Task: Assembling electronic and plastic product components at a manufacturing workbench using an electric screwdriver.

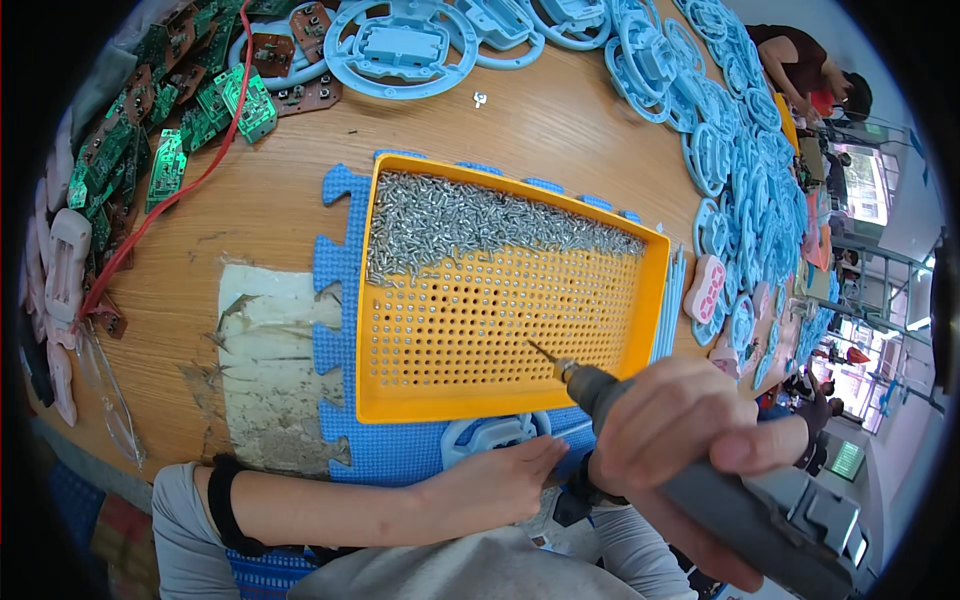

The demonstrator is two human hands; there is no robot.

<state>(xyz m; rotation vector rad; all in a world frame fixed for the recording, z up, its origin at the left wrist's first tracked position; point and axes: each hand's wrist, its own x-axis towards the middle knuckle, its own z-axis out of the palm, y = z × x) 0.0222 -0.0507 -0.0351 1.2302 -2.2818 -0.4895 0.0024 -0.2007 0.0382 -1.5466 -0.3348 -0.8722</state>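
Observation:
My right hand (pixel 690 420) is wrapped round a grey electric screwdriver (pixel 600 390). Its thin bit points down over the perforated yellow tray (pixel 500 408), above the rows of holes. Small silver screws (pixel 450 220) are heaped along the tray's far side, and many of the holes hold a screw. Just in front of the tray, a light blue plastic steering-wheel part (pixel 492 434) lies on the blue foam mat (pixel 390 440). My left hand (pixel 505 480) lies across the near side of that part, fingers together and closed at its rim; the fingertips are partly hidden.
Light blue wheel parts (pixel 400 50) line the far edge and pile up (pixel 740 180) at the right. Green circuit boards (pixel 170 160) lie far left, beside a red cable (pixel 180 195). A pink-and-white part (pixel 706 287) stands right of the tray. Other people work beyond.

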